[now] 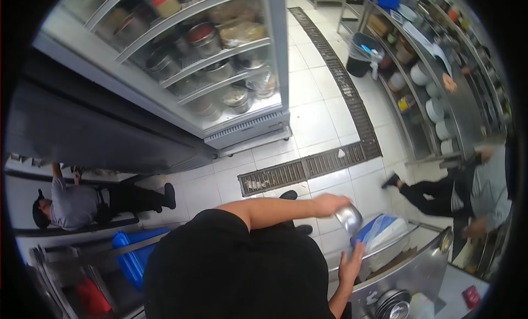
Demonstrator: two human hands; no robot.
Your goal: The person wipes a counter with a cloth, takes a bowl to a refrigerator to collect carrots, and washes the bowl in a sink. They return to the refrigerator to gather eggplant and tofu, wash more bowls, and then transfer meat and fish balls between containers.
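Up and left of the hands, a tall glass-fronted refrigerator (283,49). Right of and below the hands, a steel counter (434,261), bearing nested metal bowls (391,305). Just right of the hands, a pale container (379,259) with blue-and-white plastic (385,228). Grasped in the left hand (334,205), a blurred shiny vessel (349,219). Just below, the right hand (350,264), fingers extended; contact impossible to tell.

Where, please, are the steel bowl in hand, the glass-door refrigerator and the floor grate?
Steel bowl (349,217): head view, its shiny side.
Glass-door refrigerator (247,127): head view, vent panel below shelves.
Floor grate (280,177): head view, bars of near stretch.
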